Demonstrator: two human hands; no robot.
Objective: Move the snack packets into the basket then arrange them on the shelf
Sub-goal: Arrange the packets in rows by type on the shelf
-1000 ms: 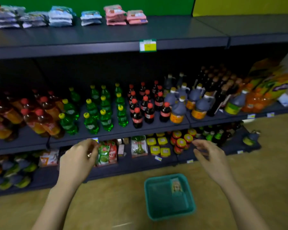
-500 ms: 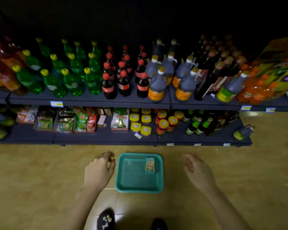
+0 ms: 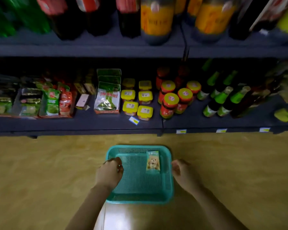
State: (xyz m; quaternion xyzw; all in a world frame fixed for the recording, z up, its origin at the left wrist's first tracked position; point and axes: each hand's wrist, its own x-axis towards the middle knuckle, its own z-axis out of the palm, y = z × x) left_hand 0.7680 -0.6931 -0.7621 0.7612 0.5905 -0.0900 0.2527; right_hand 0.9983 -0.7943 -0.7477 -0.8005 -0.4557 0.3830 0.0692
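A teal plastic basket [image 3: 140, 200] sits on the yellow floor in front of the lowest shelf [image 3: 90, 125]. Inside it, by the right wall, lies one small snack packet [image 3: 153, 161] with a cartoon animal on it. My left hand [image 3: 109, 175] is curled over the basket's left rim, thumb outside and fingers inside. At the right rim, my right hand [image 3: 184, 175] has its fingers curled against the edge. More snack packets stand on the lowest shelf, a white-and-green stack [image 3: 107, 98] and green and red pouches [image 3: 52, 102].
Yellow-lidded tubs [image 3: 145, 97], red jars [image 3: 170, 103] and green-capped bottles [image 3: 223, 98] fill the lowest shelf to the right. The shelf above holds large bottles [image 3: 156, 19] and overhangs the lower one. A loose price tag [image 3: 133, 120] lies on the shelf.
The view has dropped and come much closer to the floor. Both hands have moved inward from beside the basket onto its left and right rims.
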